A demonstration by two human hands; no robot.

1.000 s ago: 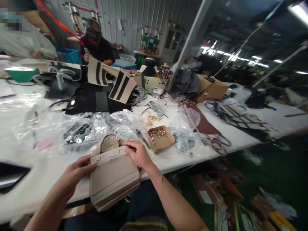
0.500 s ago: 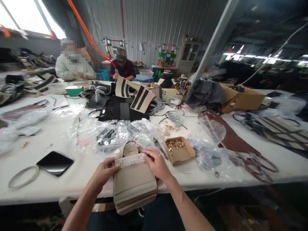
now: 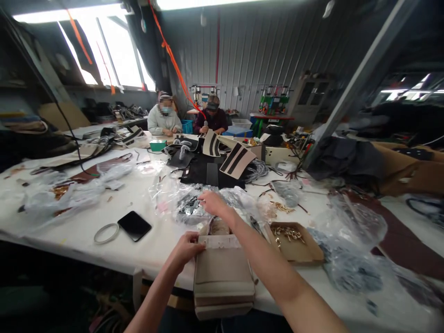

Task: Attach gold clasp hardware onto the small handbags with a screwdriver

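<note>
A beige bag [image 3: 224, 268] sits at the table's front edge, its pale top strip [image 3: 222, 241] facing up. My left hand [image 3: 189, 249] grips its upper left corner, thumb on the front. My right hand [image 3: 215, 203] is stretched over the bag to an open clear plastic bag [image 3: 239, 199] of small dark metal pieces [image 3: 190, 204]. Its fingers are curled at the edge of these pieces; whatever they pinch is too small to make out. Behind the pale strip, a rounded tan part [image 3: 219, 226] shows partly under my right wrist.
Right of the beige bag lie pliers [image 3: 255, 224] and a cardboard tray [image 3: 314, 252] of gold-coloured hardware. A black phone [image 3: 134, 225] and a pale ring [image 3: 106, 233] lie to the left. Striped panels [image 3: 237, 160] are piled farther back. Two people [image 3: 164, 118] sit beyond the table.
My right hand has let go of the bag's upper right corner and moved forward to the dark metal pieces. My left hand keeps its grip. The view has turned left and up.
</note>
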